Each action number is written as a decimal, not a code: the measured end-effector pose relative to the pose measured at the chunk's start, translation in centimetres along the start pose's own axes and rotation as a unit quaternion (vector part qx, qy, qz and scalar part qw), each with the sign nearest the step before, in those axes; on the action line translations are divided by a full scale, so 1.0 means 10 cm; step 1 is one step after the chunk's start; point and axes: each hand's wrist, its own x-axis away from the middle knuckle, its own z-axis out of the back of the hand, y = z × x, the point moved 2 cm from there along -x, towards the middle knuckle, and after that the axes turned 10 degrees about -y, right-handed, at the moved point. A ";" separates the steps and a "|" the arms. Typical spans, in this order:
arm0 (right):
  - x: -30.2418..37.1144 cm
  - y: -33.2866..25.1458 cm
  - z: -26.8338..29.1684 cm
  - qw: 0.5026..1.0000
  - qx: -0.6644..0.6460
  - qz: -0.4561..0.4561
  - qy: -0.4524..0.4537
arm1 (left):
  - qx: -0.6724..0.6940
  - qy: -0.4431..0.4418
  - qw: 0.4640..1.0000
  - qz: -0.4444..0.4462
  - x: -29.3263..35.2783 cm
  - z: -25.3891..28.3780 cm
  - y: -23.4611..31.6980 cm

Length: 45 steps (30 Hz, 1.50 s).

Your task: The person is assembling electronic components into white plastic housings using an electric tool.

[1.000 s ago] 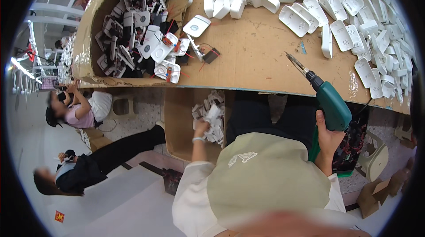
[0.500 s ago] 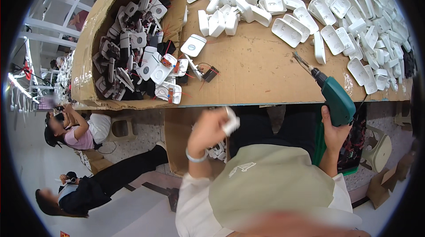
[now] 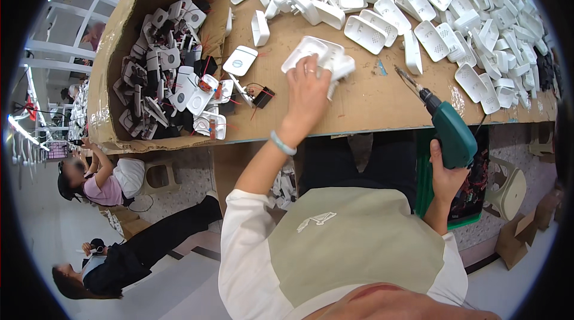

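My left hand (image 3: 306, 96) reaches over the table with its fingers closed on white plastic shells (image 3: 305, 51). A few of these shells are bunched under and beside the fingers, partly hidden by them. My right hand (image 3: 447, 179) grips the handle of a green electric screwdriver (image 3: 453, 132) at the table's near edge. Its long metal bit points up and left, toward the shell pile, touching none of the shells. Left of my left hand lies a white cover with a round mark (image 3: 240, 60), close to a small black part with red wires (image 3: 263, 97).
An open cardboard box (image 3: 107, 99) on the left holds many white covers with wired parts. White shells (image 3: 430, 39) heap across the table's far and right side. Below the edge stands a green crate (image 3: 424, 182). Other people (image 3: 107, 185) are at the left; a stool (image 3: 505, 188) is right.
My left hand has moved up from in front of my body onto the table, bringing a white piece among shells there. The right hand still holds the screwdriver. The view has shifted slightly.
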 end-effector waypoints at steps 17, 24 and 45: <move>0.07 0.09 0.06 1.000 0.019 -0.020 0.004 | 0.018 0.107 0.976 -0.186 0.42 0.13 0.47; 0.05 -0.07 -0.01 0.998 -0.039 -0.026 0.036 | -0.072 -0.024 0.974 -0.213 0.52 0.08 0.58; -0.01 -0.08 -0.19 0.998 -0.053 -0.035 -0.016 | 0.019 0.088 0.974 0.207 0.86 1.28 -1.28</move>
